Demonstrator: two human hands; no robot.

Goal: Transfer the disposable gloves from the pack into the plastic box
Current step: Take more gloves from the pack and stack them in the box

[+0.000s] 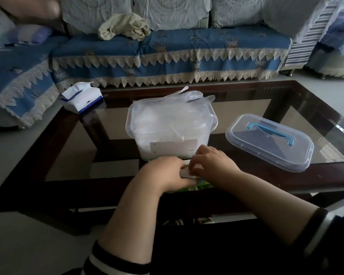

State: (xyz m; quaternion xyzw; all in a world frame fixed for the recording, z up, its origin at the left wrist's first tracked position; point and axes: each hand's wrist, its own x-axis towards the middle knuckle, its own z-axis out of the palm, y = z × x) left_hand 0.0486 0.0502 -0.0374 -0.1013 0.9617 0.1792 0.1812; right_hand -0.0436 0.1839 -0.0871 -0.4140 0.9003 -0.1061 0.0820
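Lower centre, both hands, left [168, 171] and right [212, 165], pinching a green-and-white pack [189, 178] on the glass surface [316, 124]; just behind, open plastic box [171, 126] heaped with clear gloves [189, 98]; lid [269, 141] at right; tissue pack [82, 99] upper left.

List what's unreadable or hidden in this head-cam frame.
- Glove pack: mostly covered by both hands; only a green and white strip shows.
- Left hand and right hand: fingertips overlap, exact grip unclear.
- Label on the plastic box: print too small.
- Glove count inside: blurred by translucent walls.
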